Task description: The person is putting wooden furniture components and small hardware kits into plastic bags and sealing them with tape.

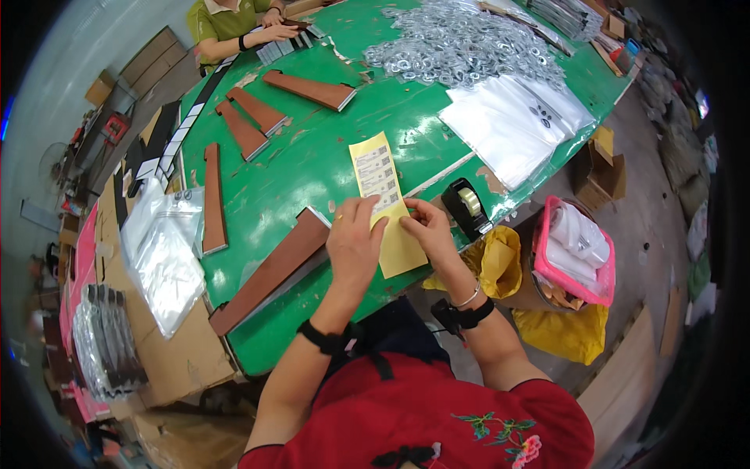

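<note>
A yellow-backed sheet of labels (402, 244) lies at a slant on the green table before me. White printed labels (376, 173) fill its upper part; the lower part is bare yellow backing. My left hand (354, 241) is closed at the sheet's left side, fingertips at the lowest label. From the right, my right hand (429, 227) pinches the sheet's edge with thumb and forefinger. Whether a label is lifted between the fingers is too small to tell. Beside my left hand lies a long brown tapered piece (269, 273) with a pale edge.
More brown pieces (309, 90) lie farther left. A black tape dispenser (466, 209) stands right of the sheet, near clear plastic bags (516, 125) and a heap of metal rings (461, 43). A pink basket (574, 250) stands at the right. Across the table, a co-worker (226, 27) handles grey pieces.
</note>
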Demonstrator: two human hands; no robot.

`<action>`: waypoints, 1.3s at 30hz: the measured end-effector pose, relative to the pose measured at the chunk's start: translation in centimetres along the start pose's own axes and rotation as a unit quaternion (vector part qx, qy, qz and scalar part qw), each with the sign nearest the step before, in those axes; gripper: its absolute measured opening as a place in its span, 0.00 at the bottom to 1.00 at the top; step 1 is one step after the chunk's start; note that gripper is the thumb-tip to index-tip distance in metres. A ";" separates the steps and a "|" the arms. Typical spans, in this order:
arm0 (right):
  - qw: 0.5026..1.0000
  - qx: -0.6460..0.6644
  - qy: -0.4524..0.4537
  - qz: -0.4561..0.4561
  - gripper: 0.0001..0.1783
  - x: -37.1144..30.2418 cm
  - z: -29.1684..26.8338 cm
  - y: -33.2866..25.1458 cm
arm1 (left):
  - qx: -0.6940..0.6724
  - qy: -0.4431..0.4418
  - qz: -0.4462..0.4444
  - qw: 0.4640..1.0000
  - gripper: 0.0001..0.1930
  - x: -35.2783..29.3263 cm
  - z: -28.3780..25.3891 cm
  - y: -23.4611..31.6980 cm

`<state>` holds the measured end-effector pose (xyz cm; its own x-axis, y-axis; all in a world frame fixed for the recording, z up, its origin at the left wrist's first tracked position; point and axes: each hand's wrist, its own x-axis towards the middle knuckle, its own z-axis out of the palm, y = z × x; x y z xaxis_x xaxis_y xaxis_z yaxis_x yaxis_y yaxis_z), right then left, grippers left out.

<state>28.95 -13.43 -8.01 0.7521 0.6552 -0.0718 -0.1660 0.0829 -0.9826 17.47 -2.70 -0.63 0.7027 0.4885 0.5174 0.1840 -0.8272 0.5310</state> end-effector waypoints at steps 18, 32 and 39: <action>0.946 -0.273 0.079 -0.158 0.19 -1.2 1.3 -1.6 | 0.005 -0.029 0.043 0.999 0.05 1.2 4.5 -3.2; 0.799 -0.549 0.186 -0.159 0.19 1.5 1.6 -1.3 | -0.480 0.161 -0.302 0.808 0.08 4.7 -2.2 -5.9; 0.918 -0.324 -0.003 -0.227 0.16 -5.0 6.6 -6.5 | -0.044 0.143 -0.090 0.985 0.04 -2.3 -8.0 -3.0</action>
<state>22.06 -12.27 -0.12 0.6458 0.6686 0.3687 0.5797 -0.1152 -0.8066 9.87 0.91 1.93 0.4388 0.6939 0.5710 0.2190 -0.6988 0.6809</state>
